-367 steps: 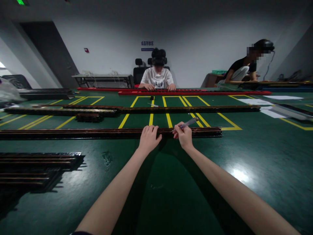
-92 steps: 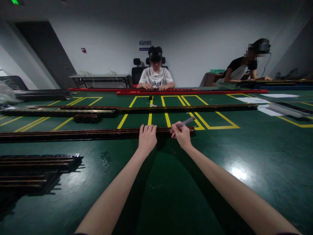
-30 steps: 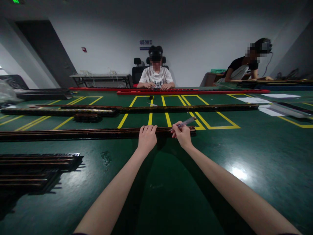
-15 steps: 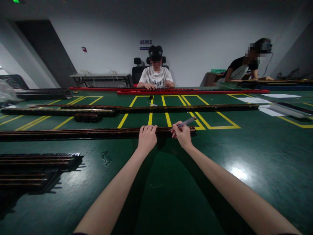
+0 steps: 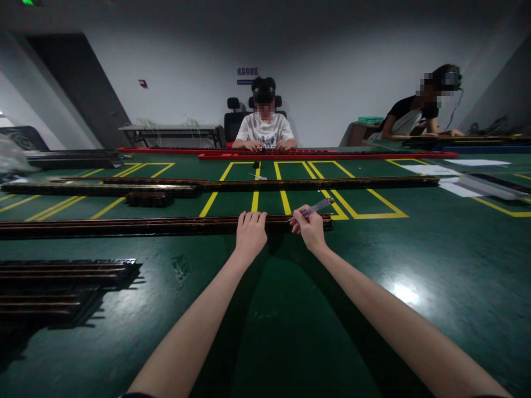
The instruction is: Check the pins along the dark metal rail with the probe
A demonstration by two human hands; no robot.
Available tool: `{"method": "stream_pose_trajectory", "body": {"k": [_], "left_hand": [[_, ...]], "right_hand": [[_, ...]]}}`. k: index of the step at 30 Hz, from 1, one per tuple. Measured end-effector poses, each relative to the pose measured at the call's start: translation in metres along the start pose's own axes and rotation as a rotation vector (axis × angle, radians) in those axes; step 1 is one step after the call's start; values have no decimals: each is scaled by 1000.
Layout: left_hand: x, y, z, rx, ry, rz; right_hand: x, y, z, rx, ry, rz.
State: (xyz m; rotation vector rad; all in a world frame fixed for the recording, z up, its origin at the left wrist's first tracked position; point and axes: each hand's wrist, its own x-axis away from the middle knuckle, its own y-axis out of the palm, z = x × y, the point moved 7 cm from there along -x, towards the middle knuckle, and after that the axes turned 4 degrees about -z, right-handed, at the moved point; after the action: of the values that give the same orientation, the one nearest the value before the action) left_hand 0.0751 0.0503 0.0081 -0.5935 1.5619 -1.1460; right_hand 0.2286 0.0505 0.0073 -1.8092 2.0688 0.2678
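A long dark bar with copper-coloured lines (image 5: 145, 225) lies across the green table, its right end just past my hands. My left hand (image 5: 251, 235) rests over the bar, its fingers bent round the far edge. To its right, my right hand (image 5: 307, 228) is closed on a clear-handled tool (image 5: 318, 207), which looks like a screwdriver. The tool's thin tip points down-left onto the bar near its right end. Under my fingers the bar's surface is hidden.
More dark bars lie stacked at the near left (image 5: 62, 276). Beyond my hands is another long bar (image 5: 323, 183), with a short dark bundle (image 5: 148, 199) before it. Red strips (image 5: 332, 156) lie in front of a seated person (image 5: 265, 127). Another person (image 5: 415, 113) leans at the right.
My left hand has shifted very slightly right on the bar. The right hand and its tool look unchanged. The seated person's hands have moved a little.
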Motion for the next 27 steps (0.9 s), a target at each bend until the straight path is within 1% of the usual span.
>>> {"method": "stream_pose_trajectory", "body": {"k": [6, 11, 17, 27], "left_hand": [[0, -1, -4, 26, -41, 11], [1, -2, -4, 8, -40, 14], [1, -2, -4, 4, -36, 11], [1, -5, -2, -34, -41, 24]], "right_hand": [[1, 0, -2, 14, 3, -1], [1, -1, -3, 6, -19, 16], [1, 1, -1, 12, -7, -28], [0, 1, 1, -9, -4, -28]]}}
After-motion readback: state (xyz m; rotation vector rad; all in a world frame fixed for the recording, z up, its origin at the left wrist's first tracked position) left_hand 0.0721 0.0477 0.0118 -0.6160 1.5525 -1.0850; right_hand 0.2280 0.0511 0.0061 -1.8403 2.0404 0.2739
